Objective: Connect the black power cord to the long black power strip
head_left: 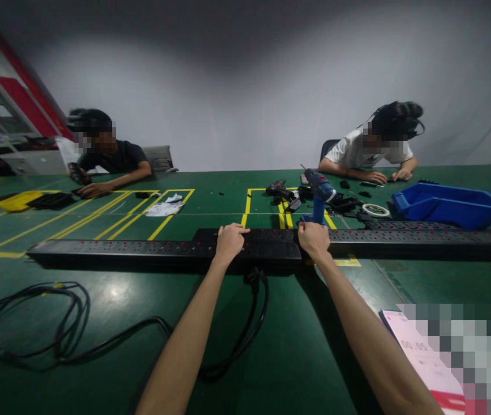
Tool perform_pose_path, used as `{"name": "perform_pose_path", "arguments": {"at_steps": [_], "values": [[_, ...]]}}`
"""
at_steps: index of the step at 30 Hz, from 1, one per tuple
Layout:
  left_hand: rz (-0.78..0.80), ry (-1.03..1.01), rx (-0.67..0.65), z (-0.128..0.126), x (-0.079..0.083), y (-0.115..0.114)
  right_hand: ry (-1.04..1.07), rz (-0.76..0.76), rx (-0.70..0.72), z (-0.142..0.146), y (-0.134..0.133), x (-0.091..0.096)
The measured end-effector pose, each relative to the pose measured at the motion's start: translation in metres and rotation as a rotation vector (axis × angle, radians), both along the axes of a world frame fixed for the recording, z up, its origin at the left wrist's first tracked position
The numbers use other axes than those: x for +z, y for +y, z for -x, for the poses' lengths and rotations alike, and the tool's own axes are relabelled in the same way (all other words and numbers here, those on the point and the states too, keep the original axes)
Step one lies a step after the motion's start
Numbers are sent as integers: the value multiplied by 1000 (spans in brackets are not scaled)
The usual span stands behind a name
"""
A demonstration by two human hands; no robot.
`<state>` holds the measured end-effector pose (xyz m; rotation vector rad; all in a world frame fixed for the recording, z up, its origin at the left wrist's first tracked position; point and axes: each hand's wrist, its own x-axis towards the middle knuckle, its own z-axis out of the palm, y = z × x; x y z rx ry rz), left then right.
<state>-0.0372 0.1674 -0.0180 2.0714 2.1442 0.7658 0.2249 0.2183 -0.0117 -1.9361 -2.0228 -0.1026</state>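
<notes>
Two long black power strips lie across the table, overlapping in the middle. The nearer power strip (120,248) reaches to the left, the farther power strip (401,237) to the right; both carry rows of sockets with small red marks. My left hand (229,241) grips the strips where they overlap, its index finger stretched to the right. Close to the nearer strip's right end, my right hand (314,237) is closed over the farther strip, its fingertips hidden. A black power cable (265,294) hangs from the nearer strip's front side between my arms.
A blue cordless drill (320,187) stands behind my right hand, with another drill (278,187) beside it. Further right are a tape roll (376,210) and blue bin (453,202). Coiled cable (72,323) lies front left, a phone (418,351) front right. Two people work opposite.
</notes>
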Motion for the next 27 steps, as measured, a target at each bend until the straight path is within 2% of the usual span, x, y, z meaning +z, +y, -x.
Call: {"name": "perform_pose_path", "arguments": {"at_steps": [11,27], "values": [[-14,9,-9,-1,0,1,-14,-11,-38,3,-2,2],[-8,-39,17,3,2,0,-7,-22,2,6,-3,-1]]}}
